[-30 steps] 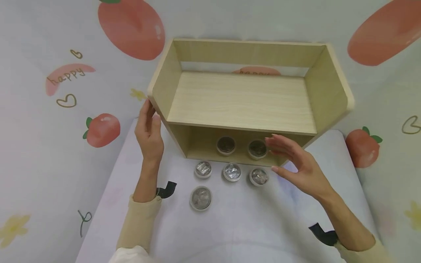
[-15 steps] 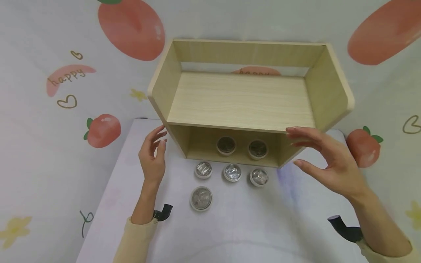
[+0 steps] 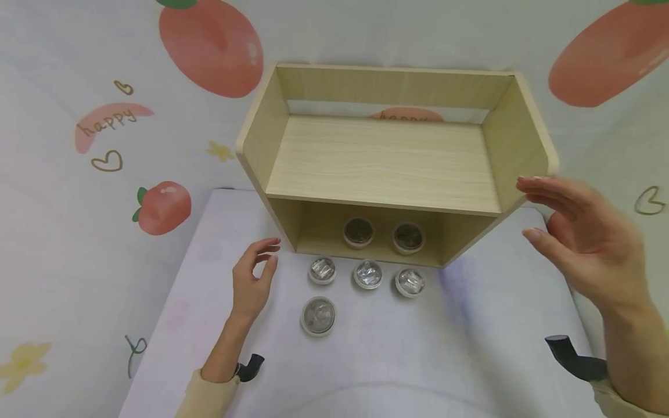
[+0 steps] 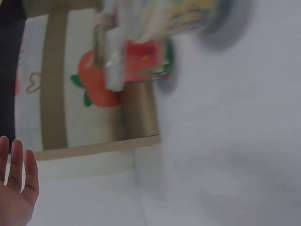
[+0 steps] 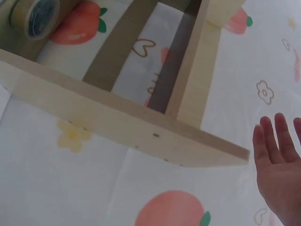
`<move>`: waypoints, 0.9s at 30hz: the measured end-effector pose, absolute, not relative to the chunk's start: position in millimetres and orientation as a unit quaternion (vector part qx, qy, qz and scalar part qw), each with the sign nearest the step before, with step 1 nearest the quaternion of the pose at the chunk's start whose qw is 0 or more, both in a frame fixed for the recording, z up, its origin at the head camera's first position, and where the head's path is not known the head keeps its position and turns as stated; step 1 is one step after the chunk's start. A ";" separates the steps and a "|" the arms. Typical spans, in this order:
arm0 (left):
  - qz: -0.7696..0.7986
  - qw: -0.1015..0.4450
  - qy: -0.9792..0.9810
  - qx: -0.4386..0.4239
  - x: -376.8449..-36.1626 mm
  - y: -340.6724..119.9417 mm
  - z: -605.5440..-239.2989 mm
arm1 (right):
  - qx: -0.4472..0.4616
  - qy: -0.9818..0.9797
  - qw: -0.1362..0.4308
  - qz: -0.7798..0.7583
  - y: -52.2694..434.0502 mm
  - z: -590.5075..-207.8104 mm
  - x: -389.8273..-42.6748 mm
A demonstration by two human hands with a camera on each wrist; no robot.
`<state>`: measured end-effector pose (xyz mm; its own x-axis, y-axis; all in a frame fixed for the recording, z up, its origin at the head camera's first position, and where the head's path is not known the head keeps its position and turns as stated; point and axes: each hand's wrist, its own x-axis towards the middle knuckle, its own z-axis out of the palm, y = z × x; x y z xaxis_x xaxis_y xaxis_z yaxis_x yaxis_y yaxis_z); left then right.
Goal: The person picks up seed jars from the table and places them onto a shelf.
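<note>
- Head view: the left hand [image 3: 253, 277] is seen low over the white table cover [image 3: 397, 360], fingers loosely curled and spread from the thumb, nothing held and nothing touched. It lies just left of the near row of jars and near the left foot of the wooden shelf [image 3: 387, 162].
- Head view: the right hand [image 3: 585, 244] is raised at the right end of the shelf, fingers straight and parted from the thumb, palm turned towards the shelf side. It is empty; whether the fingertips touch the side panel cannot be told.
- Head view: two dark-lidded jars [image 3: 358, 231] are noted inside the lower compartment of the shelf. Three small clear jars [image 3: 368, 274] stand in a row just in front of it, and a larger clear jar [image 3: 318, 315] sits nearer, left of centre. The upper shelf board carries nothing.
- Left wrist view: only the fingertips and palm edge of the left hand [image 4: 16, 188] are shown at the lower left, fingers straight, nothing gripped. The picture is blurred; a strawberry-print backdrop [image 4: 89, 84] is made out, and no jar can be told.
- Right wrist view: the right hand [image 5: 280, 169] is shown flat and empty at the lower right, clear of the shelf's underside edge [image 5: 127, 127]. A tape roll [image 5: 37, 12], not seen from the head, appears at the far left.
</note>
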<state>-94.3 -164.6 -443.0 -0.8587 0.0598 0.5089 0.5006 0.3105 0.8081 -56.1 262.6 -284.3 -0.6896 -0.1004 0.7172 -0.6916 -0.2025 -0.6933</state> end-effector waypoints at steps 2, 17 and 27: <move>-0.548 0.169 -0.799 -0.182 -86.9 -165.9 -450.1 | 0.321 -0.592 0.222 0.705 266.5 -282.8 -55.6; -0.496 0.034 -0.836 -0.232 -58.5 -176.0 -528.0 | 0.264 -0.609 0.264 0.700 289.0 -285.1 -70.8; -0.488 0.005 -0.837 -0.247 -45.6 -174.4 -547.4 | 0.222 -0.581 0.284 0.730 293.5 -291.4 -84.3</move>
